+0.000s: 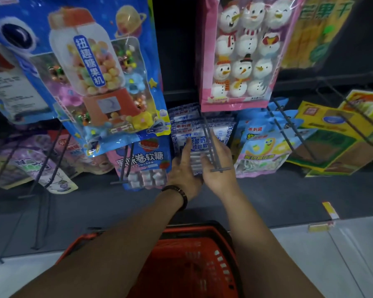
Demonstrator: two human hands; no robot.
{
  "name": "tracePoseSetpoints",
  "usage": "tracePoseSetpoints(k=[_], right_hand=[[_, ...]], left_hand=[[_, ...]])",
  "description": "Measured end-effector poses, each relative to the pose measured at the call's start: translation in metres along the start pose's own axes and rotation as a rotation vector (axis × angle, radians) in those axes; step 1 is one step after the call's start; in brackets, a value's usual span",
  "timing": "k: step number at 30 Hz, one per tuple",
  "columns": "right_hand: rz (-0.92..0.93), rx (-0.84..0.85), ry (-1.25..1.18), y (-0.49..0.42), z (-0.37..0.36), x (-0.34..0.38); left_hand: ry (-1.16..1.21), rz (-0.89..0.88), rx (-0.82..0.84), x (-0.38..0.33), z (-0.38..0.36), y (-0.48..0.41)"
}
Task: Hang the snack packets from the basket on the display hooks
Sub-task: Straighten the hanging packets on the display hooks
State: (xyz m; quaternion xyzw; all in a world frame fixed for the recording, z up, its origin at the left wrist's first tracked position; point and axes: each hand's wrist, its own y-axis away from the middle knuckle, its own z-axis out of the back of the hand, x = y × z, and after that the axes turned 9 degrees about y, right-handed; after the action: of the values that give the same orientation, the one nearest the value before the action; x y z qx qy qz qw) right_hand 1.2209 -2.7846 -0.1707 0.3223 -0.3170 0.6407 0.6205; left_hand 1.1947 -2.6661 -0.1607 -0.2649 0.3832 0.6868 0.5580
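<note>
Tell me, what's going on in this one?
A person stands at a snack display, with a red basket below their arms. The left hand and right hand are both on the front blue-and-white packet of a stack at the middle double-prong hook. The left index finger lies straight on the packet's face. Whether either hand actually grips it is unclear. Neighbouring hooks already carry other packets.
</note>
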Motion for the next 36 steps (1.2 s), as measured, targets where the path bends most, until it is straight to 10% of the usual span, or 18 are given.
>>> tracePoseSetpoints(k=[17,26,36], right_hand=[[-0.082,0.313,0.324,0.108,0.021,0.028],[0.222,0.098,0.37,0.145,0.056,0.125],[0.469,-0.028,0.794,0.101,0.045,0.231]], left_hand=[[-0.368,-0.07,0.277,0.003,0.06,0.098],[-0.454,-0.506,-0.183,-0.055,0.16,0.185],[-0.637,-0.364,-0.329,-0.07,0.219,0.148]])
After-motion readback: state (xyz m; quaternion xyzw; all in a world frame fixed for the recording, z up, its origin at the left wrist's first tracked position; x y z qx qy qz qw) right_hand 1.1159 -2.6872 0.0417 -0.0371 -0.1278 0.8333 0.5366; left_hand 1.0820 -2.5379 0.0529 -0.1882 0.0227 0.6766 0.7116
